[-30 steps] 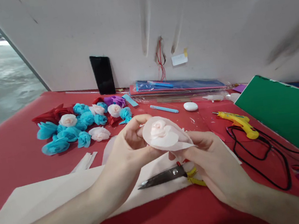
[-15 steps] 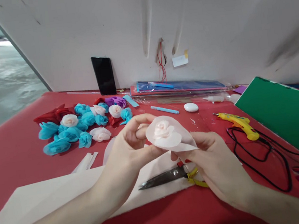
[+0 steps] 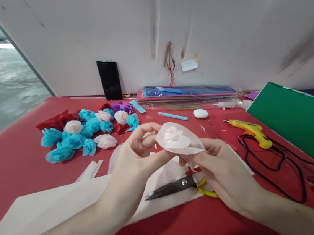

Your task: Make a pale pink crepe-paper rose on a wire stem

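A pale pink paper flower (image 3: 174, 137), with a curled centre and a wide outer petal, is held up between both hands above the table. My left hand (image 3: 138, 154) pinches its left rim, thumb in front and fingers behind. On the other side my right hand (image 3: 222, 170) is closed on the flower's lower right edge and base; its fingertips are partly hidden. Below them, scissors (image 3: 172, 188) with yellow handles lie on a sheet of pale pink paper (image 3: 70, 206), the handles partly covered by my right hand.
Blue, red, purple and pale pink paper flowers (image 3: 73, 140) are heaped at the left. A yellow glue gun (image 3: 251, 132) with a black cord lies at the right, beside a green board (image 3: 299, 125). A black phone (image 3: 109, 80) leans on the white wall behind.
The flower has shifted slightly right and tilted a little in my fingers. Both hands keep nearly the same place.
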`<act>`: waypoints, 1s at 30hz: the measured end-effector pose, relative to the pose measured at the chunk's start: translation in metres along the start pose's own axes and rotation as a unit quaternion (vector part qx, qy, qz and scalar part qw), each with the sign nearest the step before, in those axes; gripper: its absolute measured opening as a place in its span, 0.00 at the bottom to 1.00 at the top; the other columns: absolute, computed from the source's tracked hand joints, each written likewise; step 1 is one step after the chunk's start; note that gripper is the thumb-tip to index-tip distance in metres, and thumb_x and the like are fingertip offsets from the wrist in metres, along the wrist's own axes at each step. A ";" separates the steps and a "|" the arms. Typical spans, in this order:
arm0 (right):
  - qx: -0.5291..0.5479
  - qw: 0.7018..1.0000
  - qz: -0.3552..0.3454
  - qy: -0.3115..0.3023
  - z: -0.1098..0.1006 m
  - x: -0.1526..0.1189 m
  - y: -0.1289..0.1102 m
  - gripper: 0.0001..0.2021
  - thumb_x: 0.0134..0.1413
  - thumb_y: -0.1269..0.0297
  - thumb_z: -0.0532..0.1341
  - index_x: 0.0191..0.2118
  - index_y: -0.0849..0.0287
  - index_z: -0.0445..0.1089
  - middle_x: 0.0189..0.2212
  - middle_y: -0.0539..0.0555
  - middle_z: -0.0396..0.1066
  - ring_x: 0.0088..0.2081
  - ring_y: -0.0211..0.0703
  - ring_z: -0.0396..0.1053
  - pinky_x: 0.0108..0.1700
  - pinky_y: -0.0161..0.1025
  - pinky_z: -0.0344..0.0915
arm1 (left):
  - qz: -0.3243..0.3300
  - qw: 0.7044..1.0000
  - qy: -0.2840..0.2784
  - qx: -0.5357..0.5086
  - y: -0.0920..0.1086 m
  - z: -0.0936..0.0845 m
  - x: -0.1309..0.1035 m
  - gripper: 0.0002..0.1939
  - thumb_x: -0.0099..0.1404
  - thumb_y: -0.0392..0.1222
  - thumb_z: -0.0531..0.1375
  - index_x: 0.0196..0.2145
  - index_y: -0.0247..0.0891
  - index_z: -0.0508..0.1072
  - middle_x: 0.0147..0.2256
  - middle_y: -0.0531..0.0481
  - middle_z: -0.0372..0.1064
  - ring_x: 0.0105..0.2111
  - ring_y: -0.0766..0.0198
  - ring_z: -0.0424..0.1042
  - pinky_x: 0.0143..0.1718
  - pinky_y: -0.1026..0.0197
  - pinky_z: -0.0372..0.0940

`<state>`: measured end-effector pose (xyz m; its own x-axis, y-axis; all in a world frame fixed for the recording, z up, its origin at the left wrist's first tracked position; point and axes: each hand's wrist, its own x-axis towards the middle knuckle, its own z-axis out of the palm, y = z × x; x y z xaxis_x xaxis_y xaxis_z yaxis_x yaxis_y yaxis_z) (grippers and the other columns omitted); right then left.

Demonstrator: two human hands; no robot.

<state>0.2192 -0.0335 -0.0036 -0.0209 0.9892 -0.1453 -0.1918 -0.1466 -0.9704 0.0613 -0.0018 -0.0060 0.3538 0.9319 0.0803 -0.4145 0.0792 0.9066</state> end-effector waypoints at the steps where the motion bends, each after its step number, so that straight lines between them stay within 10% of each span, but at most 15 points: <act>1: -0.007 1.000 0.001 0.005 0.000 0.001 0.000 0.10 0.45 0.58 0.73 0.21 0.56 0.78 0.20 0.47 0.69 0.25 0.34 0.61 0.30 0.35 0.55 | 0.003 1.000 0.001 0.004 0.000 0.000 0.001 0.11 0.60 0.36 0.68 0.36 0.43 0.68 0.30 0.56 0.76 0.29 0.67 0.74 0.33 0.67 0.70; 5: 0.025 1.000 -0.004 -0.008 0.002 0.002 -0.003 0.09 0.46 0.60 0.72 0.22 0.56 0.78 0.20 0.47 0.70 0.25 0.33 0.61 0.30 0.34 0.55 | 0.015 0.999 0.011 0.034 0.000 -0.002 0.004 0.12 0.58 0.39 0.70 0.37 0.43 0.70 0.32 0.55 0.76 0.31 0.65 0.74 0.34 0.64 0.69; 11: 0.116 0.991 0.035 -0.056 0.003 0.002 -0.010 0.05 0.46 0.63 0.72 0.23 0.56 0.80 0.23 0.48 0.73 0.29 0.36 0.66 0.37 0.34 0.62 | 0.273 0.936 0.000 0.223 0.018 -0.015 0.007 0.21 0.52 0.31 0.72 0.41 0.49 0.78 0.46 0.55 0.74 0.51 0.58 0.66 0.56 0.59 0.58; 18: 0.169 0.977 0.069 -0.108 0.005 0.003 -0.009 0.02 0.44 0.70 0.70 0.24 0.58 0.81 0.26 0.49 0.75 0.27 0.33 0.64 0.34 0.31 0.63 | 0.511 0.714 -0.068 0.473 0.039 -0.025 0.013 0.06 0.59 0.38 0.70 0.34 0.42 0.77 0.41 0.50 0.77 0.40 0.63 0.70 0.52 0.58 0.60; 30: 0.184 0.973 0.068 -0.124 0.007 0.001 -0.005 0.02 0.43 0.68 0.71 0.27 0.59 0.81 0.20 0.47 0.72 0.25 0.31 0.64 0.35 0.32 0.61 | 0.553 0.620 -0.102 0.548 0.043 -0.030 0.015 0.05 0.67 0.35 0.63 0.31 0.40 0.72 0.33 0.54 0.74 0.39 0.69 0.69 0.62 0.52 0.60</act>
<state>0.2137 -0.0317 0.0021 -0.2991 0.9385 -0.1727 -0.5082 -0.3098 -0.8036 0.0231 0.0266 0.0219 0.5058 0.1297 0.8529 0.2802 -0.9597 -0.0202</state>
